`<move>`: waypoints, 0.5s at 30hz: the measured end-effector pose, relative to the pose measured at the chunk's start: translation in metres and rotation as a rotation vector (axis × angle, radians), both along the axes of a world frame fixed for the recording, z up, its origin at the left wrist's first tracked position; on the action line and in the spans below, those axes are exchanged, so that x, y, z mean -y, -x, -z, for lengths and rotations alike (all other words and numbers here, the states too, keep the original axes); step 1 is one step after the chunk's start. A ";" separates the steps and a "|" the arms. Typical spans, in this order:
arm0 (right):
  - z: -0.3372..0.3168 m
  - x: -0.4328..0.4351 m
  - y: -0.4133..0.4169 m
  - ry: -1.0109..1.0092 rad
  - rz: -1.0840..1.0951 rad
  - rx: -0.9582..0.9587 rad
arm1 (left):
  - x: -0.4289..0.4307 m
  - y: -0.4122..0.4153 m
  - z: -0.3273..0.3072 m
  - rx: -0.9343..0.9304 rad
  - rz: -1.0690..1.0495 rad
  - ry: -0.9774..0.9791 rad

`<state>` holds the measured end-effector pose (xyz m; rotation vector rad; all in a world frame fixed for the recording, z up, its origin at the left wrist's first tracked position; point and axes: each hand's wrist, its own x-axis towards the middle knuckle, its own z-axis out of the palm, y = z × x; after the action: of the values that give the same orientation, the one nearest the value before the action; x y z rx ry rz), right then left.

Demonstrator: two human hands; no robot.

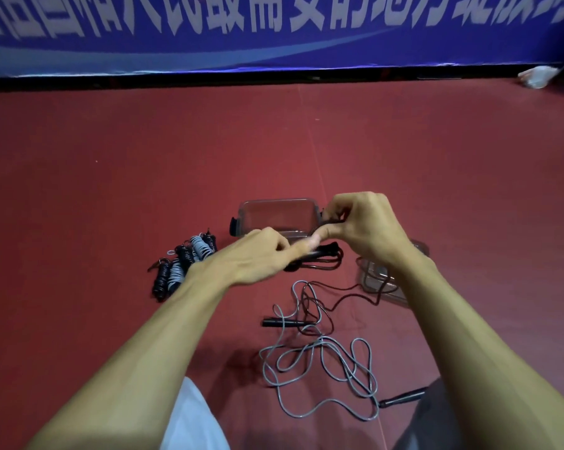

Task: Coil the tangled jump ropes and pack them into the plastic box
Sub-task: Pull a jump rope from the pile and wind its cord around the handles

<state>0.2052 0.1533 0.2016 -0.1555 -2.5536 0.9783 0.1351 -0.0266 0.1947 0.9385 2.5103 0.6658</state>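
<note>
A red sports floor (111, 190) fills most of the view, with a blue banner (274, 34) bearing large white characters along the far wall. Two bare forearms reach forward from the bottom of the frame and meet above the floor at the centre.

A clear plastic box (275, 206) sits open on the floor just beyond the hands, with nothing visible inside. A second clear plastic piece (371, 280), perhaps its lid, lies to the right, partly under the right forearm.

A grey jump rope (319, 362) sprawls in loose tangled loops on the floor near the person. Left of the box is a pile of coiled ropes (183, 264), black and grey, wound tight.

The right hand (365, 222) is raised in front of the box, thumb and curled fingers pinching a black jump rope (316, 261), whose gathered loops hang below the hands. The left hand (257, 258) is blurred, its fingers curled close against the same bundle; whether it grips cannot be told. A loose black strand (342, 295) trails down to a black handle (280, 322) lying on the floor
</note>
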 end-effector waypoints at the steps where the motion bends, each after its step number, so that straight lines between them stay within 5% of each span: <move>1: -0.001 -0.001 -0.001 0.062 0.012 0.008 | -0.001 -0.003 -0.001 -0.008 0.029 -0.007; 7: -0.006 0.000 -0.004 0.550 -0.066 0.077 | -0.008 -0.017 -0.007 -0.043 0.142 -0.101; 15: -0.007 0.001 -0.002 0.972 -0.144 0.076 | 0.001 -0.017 -0.021 0.360 0.119 -0.471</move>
<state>0.2072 0.1525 0.2081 -0.2725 -1.9378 2.2152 0.1524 -0.0273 0.2153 1.0015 2.0010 1.2931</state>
